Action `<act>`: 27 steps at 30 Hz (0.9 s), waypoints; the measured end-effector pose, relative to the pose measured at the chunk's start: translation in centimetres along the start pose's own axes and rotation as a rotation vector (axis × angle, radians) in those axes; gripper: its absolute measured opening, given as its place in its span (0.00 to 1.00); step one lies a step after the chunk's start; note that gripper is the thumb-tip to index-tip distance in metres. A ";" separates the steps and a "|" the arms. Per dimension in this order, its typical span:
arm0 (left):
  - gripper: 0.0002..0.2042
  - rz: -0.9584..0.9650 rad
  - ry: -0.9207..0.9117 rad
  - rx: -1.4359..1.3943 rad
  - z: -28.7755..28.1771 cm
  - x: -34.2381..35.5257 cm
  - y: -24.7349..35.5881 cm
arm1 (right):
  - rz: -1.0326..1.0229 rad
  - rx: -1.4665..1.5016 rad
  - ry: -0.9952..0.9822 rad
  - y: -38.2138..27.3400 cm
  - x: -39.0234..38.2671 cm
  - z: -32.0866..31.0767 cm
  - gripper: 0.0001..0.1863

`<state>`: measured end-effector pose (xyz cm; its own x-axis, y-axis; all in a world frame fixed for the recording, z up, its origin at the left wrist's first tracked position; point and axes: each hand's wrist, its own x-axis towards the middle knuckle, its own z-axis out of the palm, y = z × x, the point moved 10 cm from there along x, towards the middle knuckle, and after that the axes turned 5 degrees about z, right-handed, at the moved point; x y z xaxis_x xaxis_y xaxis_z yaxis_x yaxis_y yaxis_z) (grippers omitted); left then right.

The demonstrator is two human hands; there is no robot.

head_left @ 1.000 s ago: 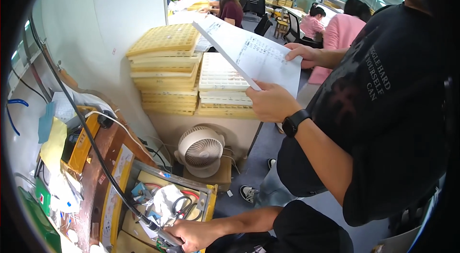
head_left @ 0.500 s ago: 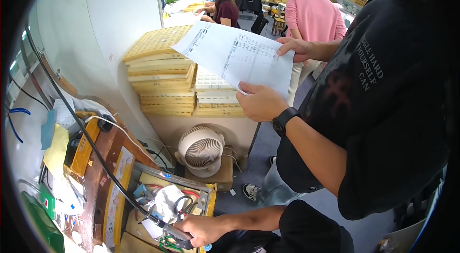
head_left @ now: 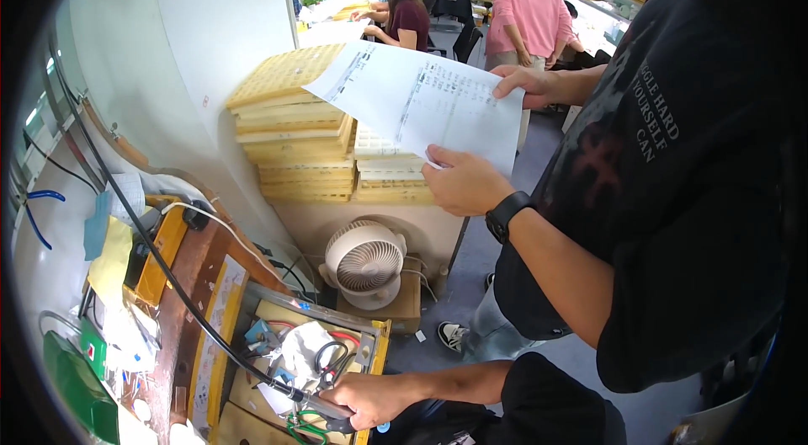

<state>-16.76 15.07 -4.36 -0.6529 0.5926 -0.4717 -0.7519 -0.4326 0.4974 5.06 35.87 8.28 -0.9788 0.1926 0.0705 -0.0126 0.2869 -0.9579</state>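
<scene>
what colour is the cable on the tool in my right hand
The cable is black, clearest in the head view.

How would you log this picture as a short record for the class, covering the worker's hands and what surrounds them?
Right hand: grip closed around a grey handpiece on a black cable
Left hand: not in view
Near the right hand: open drawer containing crumpled white material
Opposite: standing co-worker in black top, holding a paper sheet with both hands
Background: cream fan; stacked yellow trays
</scene>
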 end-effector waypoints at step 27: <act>0.21 0.004 -0.112 0.129 -1.7 -3.8 0.5 | 0.255 -0.317 0.008 1.8 -5.4 -1.6 0.10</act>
<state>-14.81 11.45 -3.59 -0.6359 0.6666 -0.3888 -0.7269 -0.3482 0.5919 10.64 36.88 6.64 -0.9407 0.3018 -0.1548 0.2951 0.5037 -0.8119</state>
